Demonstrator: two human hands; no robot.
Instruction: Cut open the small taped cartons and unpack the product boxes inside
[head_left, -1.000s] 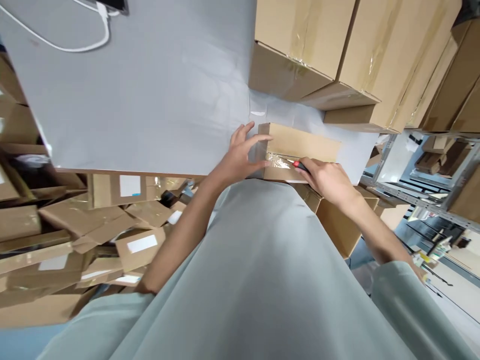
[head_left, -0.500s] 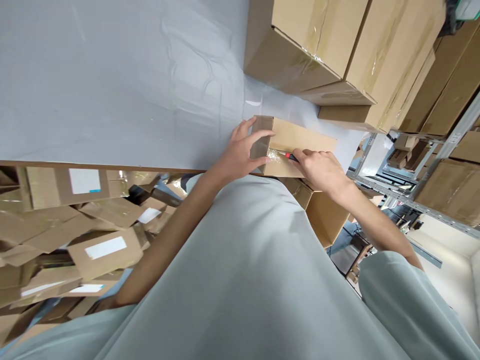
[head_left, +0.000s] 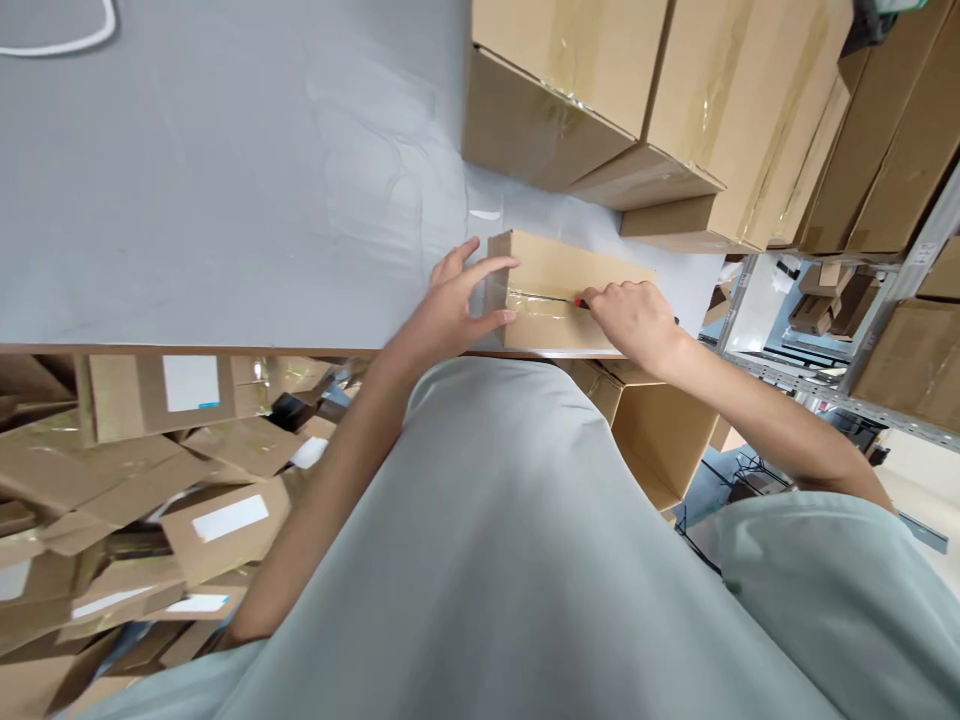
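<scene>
A small brown cardboard box lies at the near edge of the table, with clear tape along its upper face. My left hand braces its left end, thumb and forefinger spread over the edge and touching the upper face. My right hand is wrapped around a utility knife, of which a red tip and a bit of the dark handle end show. From the knife's tip a thin dark slit runs left along the tape to the box's end. The blade itself is hard to make out.
Large taped cartons stand on the grey-covered table beyond the box. Below the table's edge, at left, is a heap of opened cardboard boxes. An open carton sits below at right, near metal shelving.
The knife has travelled right, away from my left hand, and a dark slit now shows along the tape. My left hand keeps its place on the box's end. The view has shifted slightly.
</scene>
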